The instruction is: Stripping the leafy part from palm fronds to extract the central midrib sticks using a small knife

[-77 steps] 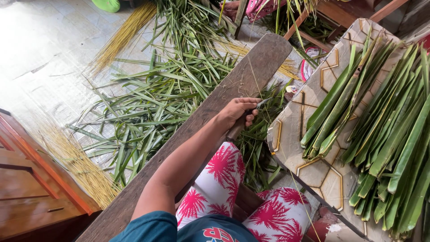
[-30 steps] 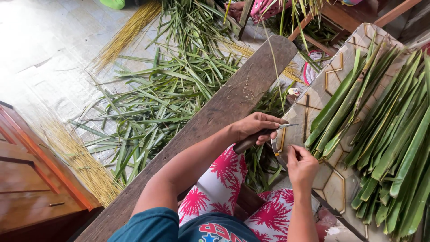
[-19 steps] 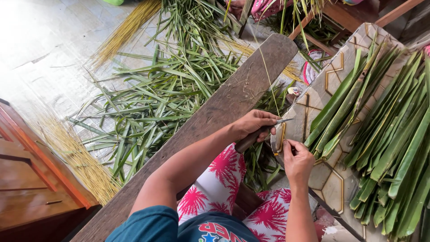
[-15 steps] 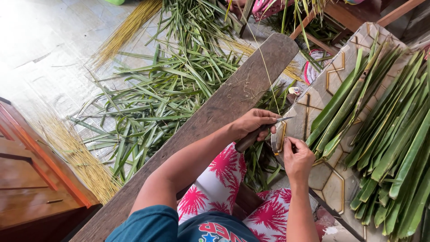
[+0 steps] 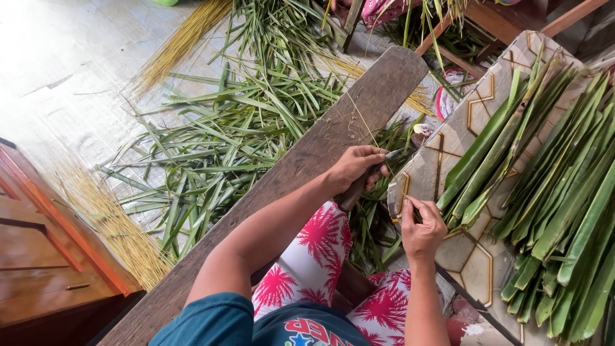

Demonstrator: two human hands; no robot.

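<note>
— across the pale floor, what lies widest?
— scattered green palm-leaf strips, fanned out loose, probably dropped where stripped; straw-yellow bundles of leaf ribs heaped separately at the edges, kept apart from the green.

— and over the lap?
— long dark weathered wooden plank, slanting from lower left up to a rounded far end, set within reach as a working surface. red-and-white patterned trousers beneath.

— to the right?
— tilted board with a beige and gold hexagon pattern, bearing folded green palm leaves stacked lengthwise, stems toward the worker, handy for picking one at a time.

— left hand?
— fingers wrapped tight round the dark handle of a small knife with a thin steel blade, tip pointing right toward the board's near edge, resting over the plank.

— right hand?
— thumb and fingertips pinched together at the board's corner, seemingly on a thin pale leaf rib running up across the plank; held taut, likely so the blade can follow it. exact contact too small to confirm.
</note>
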